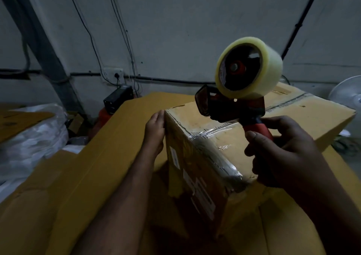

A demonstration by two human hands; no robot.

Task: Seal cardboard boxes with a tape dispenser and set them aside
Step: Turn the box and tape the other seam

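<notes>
A brown cardboard box [197, 126] stands in front of me, with clear tape running over its near top edge and down its front face. My left hand [155, 127] lies flat against the box's left side, fingers together. My right hand [281, 149] grips the red handle of a tape dispenser [230, 106]. The dispenser's black front end rests on the box top. A roll of clear tape [249, 67] sits on its hub, raised above the box.
Flat sheets of cardboard [88, 157] cover the surface under and left of the box. White plastic bags [31, 137] lie at the left. A white fan [347, 96] stands at the right edge. Cables, a socket and a dark device [117, 98] line the grey back wall.
</notes>
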